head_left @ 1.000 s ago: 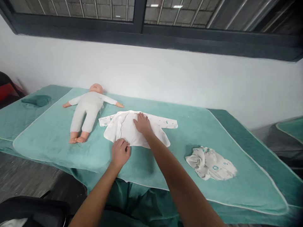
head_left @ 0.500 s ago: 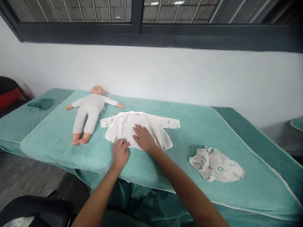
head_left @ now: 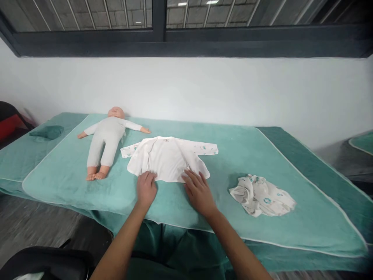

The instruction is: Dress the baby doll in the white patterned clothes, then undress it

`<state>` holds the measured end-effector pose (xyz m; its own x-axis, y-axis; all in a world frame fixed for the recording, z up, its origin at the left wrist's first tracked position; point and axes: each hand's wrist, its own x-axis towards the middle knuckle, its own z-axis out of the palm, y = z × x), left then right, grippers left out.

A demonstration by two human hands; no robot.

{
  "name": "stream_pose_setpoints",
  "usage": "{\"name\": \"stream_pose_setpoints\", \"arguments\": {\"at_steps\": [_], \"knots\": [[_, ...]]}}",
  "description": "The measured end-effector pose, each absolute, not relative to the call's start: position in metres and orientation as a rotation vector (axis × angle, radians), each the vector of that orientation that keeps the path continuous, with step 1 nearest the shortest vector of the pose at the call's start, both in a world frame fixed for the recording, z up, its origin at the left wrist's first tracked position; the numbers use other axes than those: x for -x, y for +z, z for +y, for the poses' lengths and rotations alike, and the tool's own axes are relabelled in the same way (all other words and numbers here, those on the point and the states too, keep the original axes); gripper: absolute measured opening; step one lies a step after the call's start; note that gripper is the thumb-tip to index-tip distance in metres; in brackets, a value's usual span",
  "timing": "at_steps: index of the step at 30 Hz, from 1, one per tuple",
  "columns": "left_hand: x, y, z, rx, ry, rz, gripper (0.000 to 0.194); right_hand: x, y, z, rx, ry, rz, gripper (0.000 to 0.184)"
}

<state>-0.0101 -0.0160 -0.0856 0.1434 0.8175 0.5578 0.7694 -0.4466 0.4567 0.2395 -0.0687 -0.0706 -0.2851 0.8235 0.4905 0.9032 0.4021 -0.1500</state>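
Note:
A white baby shirt (head_left: 167, 159) lies spread out on the green mat, its patterned sleeves stretched to both sides. At the lower hem, left of the middle, my left hand (head_left: 146, 190) has its fingers bent together on the cloth edge. My right hand (head_left: 201, 194) rests at the right part of the hem, fingers stretched out and touching the fabric. Behind and to the left, a baby doll (head_left: 107, 134) in a white suit lies on its back with arms spread.
Crumpled white patterned clothing (head_left: 266, 196) lies on the mat to the right. The green mat (head_left: 233, 147) covers a bed against a white wall. A dark green cloth (head_left: 47, 132) sits at the far left. Near the front left stands a black chair (head_left: 43, 260).
My right hand has slid from the middle of the shirt down and right to its hem. My left hand stays at the hem. The camera view has shifted slightly.

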Motion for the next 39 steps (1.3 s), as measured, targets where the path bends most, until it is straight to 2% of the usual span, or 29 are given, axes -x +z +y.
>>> {"name": "stream_pose_setpoints", "arguments": {"at_steps": [7,11,15,22,28,34,39], "knots": [[0.011,-0.089,-0.014,-2.315,1.249,1.545,0.023,-0.268,-0.072,-0.074,1.565,-0.327,-2.107,0.036],[0.012,-0.091,-0.014,-2.314,1.262,1.533,0.022,-0.268,-0.070,-0.057,1.590,-0.335,-2.061,0.026],[0.012,-0.089,-0.017,-2.313,1.269,1.592,0.023,-0.274,-0.068,-0.053,1.592,-0.380,-1.960,0.023],[0.006,-0.083,-0.020,-2.419,1.073,1.821,0.021,-0.271,-0.071,-0.063,1.660,-0.379,-1.805,0.029],[0.006,-0.085,-0.020,-2.470,1.035,1.788,0.022,-0.272,-0.074,-0.064,1.719,-0.393,-1.723,0.030],[0.005,-0.084,-0.020,-2.463,1.062,1.770,0.021,-0.272,-0.074,-0.074,1.499,-0.482,-1.700,0.033],[0.006,-0.085,-0.020,-2.453,1.097,1.723,0.021,-0.239,-0.063,-0.064,1.438,-0.313,-1.694,0.033]]}}
